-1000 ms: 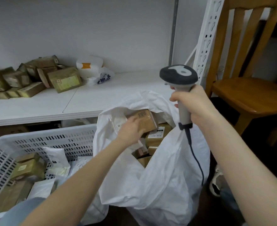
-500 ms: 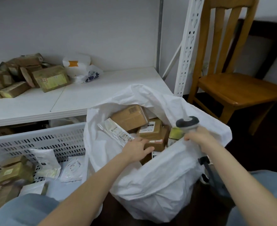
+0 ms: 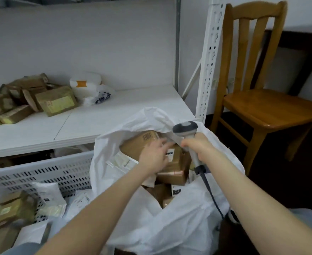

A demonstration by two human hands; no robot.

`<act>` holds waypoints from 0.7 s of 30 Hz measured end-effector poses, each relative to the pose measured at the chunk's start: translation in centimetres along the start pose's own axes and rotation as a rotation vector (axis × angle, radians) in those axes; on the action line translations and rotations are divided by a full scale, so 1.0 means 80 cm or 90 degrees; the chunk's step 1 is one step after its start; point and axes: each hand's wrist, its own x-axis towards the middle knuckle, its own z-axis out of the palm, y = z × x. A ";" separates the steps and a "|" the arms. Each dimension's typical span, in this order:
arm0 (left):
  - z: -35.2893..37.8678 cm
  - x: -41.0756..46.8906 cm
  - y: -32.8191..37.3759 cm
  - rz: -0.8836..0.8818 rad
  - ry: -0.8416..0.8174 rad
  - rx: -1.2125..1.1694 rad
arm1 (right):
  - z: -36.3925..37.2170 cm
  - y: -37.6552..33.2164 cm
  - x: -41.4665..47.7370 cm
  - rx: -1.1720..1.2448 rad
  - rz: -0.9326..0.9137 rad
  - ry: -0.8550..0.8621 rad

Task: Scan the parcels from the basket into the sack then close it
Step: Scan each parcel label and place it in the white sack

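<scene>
The left hand [image 3: 154, 156] is held out on a forearm entering from 7 o'clock, fingers straight and spread, slightly blurred. The right hand [image 3: 195, 144], entering from 4 o'clock, is wrapped round the handle of a barcode scanner [image 3: 185, 128].

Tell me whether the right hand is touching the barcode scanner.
Touching. The head view shows the right hand with its fingers wrapped round the handle of the barcode scanner, above the open sack.
</scene>
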 end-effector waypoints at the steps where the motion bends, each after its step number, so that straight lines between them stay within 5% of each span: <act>1: -0.005 0.017 -0.025 -0.040 -0.014 0.063 | 0.006 0.008 0.016 -0.012 0.006 0.031; 7: 0.033 0.115 -0.133 -0.159 -0.168 0.183 | 0.019 0.056 0.140 -0.122 0.033 0.176; 13: 0.066 0.160 -0.170 -0.197 -0.258 0.009 | 0.015 0.084 0.206 -0.161 0.098 0.188; 19: 0.068 0.113 -0.120 -0.100 0.016 0.067 | 0.010 0.070 0.161 -0.107 0.069 0.130; 21: 0.077 0.082 -0.102 -0.025 -0.065 0.117 | 0.010 0.077 0.130 -0.027 0.066 0.089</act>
